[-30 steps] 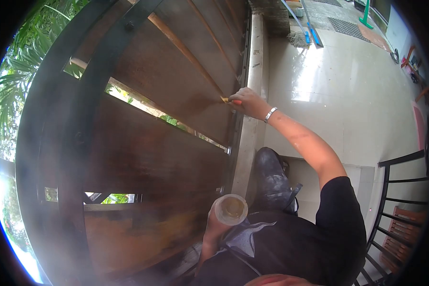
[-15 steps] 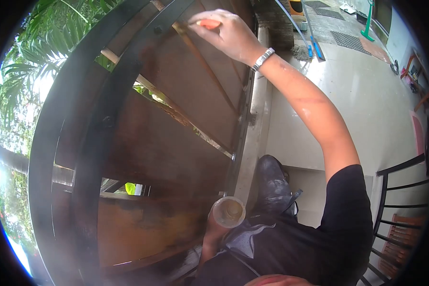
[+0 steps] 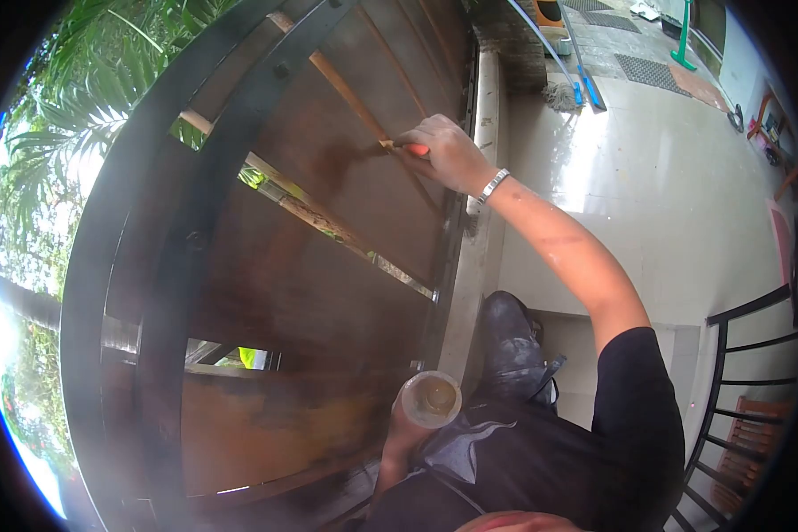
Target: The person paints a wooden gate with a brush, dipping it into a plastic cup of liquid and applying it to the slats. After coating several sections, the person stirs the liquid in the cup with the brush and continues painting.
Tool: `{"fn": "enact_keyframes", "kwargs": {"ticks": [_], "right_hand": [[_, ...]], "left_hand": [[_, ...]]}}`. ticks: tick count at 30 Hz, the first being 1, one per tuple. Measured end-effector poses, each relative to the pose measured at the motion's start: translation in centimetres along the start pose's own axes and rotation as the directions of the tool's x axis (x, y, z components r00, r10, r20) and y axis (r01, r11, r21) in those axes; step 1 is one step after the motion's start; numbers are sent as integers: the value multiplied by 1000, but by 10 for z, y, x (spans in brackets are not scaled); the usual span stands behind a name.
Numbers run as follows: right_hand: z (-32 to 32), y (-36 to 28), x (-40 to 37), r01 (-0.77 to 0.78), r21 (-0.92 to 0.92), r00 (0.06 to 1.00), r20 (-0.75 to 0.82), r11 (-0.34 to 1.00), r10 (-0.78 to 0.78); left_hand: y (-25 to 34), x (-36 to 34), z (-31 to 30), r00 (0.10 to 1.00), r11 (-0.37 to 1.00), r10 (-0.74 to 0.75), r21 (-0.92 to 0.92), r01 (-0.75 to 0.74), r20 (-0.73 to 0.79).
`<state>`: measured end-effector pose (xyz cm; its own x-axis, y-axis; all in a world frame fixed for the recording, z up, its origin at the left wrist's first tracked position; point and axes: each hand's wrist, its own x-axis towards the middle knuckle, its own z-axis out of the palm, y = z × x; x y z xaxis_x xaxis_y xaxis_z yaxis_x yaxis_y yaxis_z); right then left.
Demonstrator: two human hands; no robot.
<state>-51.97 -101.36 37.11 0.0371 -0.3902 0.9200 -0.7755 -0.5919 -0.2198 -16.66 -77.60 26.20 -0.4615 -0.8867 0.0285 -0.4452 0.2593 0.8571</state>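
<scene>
My right hand [image 3: 452,155], with a metal-banded watch on its wrist, is closed round a small paintbrush [image 3: 419,150] with an orange handle. The brush's tip meets a light brown strip [image 3: 350,93] on the dark brown wooden panel [image 3: 284,257]; its bristles are hard to make out. Low in view, my left hand [image 3: 405,433] grips a clear plastic cup [image 3: 430,399] close to my body. A little brownish liquid seems to lie in the cup.
Black framing [image 3: 173,266] borders the panel, with open gaps showing greenery [image 3: 106,80] beyond. A low concrete ledge [image 3: 470,293] runs along its foot. On the tiled floor stand a mop [image 3: 561,96] and a blue broom [image 3: 591,93]. Black metal railing [image 3: 714,381] is at right.
My right hand has come down and to the right along the panel with the paintbrush, nearer to my body. The cup in my left hand has barely shifted.
</scene>
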Motion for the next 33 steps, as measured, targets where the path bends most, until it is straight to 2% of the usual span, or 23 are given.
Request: {"fn": "enact_keyframes", "kwargs": {"ticks": [3,6,10,13,16,19,25,29,32,33], "right_hand": [[3,-3,12,40,30,986,-165,999,-35],[0,-6,39,100,-24,962,-254,995,-103],[-4,-10,76,193,-14,869,-461,981,-178],[-4,-14,91,238,-52,822,-522,970,-229],[1,-10,85,239,-84,818,-519,967,-248],[8,-7,56,195,-45,840,-509,980,-191],[29,-6,-39,-119,123,952,-267,985,148],[46,10,-96,-253,111,963,-63,961,260],[54,27,-111,-326,63,936,165,943,312],[52,29,-106,-373,74,897,283,925,340]], "left_hand": [[11,4,3,1000,1000,16,17,-16,5],[14,3,5,1000,999,3,34,-3,-9],[14,3,6,1000,999,-2,34,3,-31],[18,4,7,999,998,-24,51,25,-32],[13,7,6,1000,999,-6,45,7,-24],[12,7,6,1000,999,3,36,-2,-31],[5,6,7,1000,999,-21,38,22,-7],[14,8,9,999,999,-33,16,33,-5],[7,7,10,1000,1000,-27,-8,27,3],[9,7,9,1000,1000,-16,-5,16,3]]}}
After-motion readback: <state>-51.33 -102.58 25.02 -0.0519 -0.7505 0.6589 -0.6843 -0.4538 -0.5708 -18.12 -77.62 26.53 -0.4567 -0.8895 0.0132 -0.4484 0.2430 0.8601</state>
